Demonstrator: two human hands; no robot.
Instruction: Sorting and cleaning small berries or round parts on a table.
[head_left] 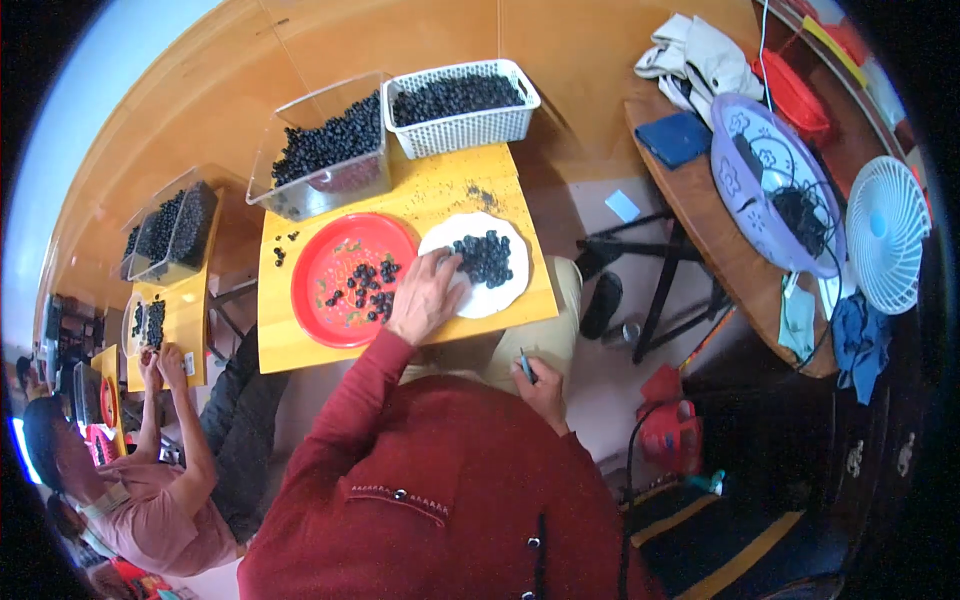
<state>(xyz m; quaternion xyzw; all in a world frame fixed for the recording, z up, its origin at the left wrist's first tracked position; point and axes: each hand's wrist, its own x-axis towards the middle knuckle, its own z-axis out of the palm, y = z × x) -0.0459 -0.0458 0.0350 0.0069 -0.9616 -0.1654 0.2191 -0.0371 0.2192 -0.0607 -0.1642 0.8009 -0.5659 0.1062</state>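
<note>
The slightly bent fingers of the left hand [430, 292] reach over the left rim of a white scalloped plate [482, 304] to a cluster of small round black pieces [487, 262]; whether they pinch one, I cannot tell. The right hand [543, 390], by the lap, grips a slim blue-green tool [526, 366]. Left of the plate, a round red tray [306, 285] holds scattered pieces; beyond, a clear plastic bin [378, 178] and a white lattice basket [470, 133] are heaped full

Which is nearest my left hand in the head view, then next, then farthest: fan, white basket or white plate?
From the left hand:
1. White plate, partly under it, to the right.
2. White basket, ahead, at the far edge of the table.
3. Fan, far right.
</note>
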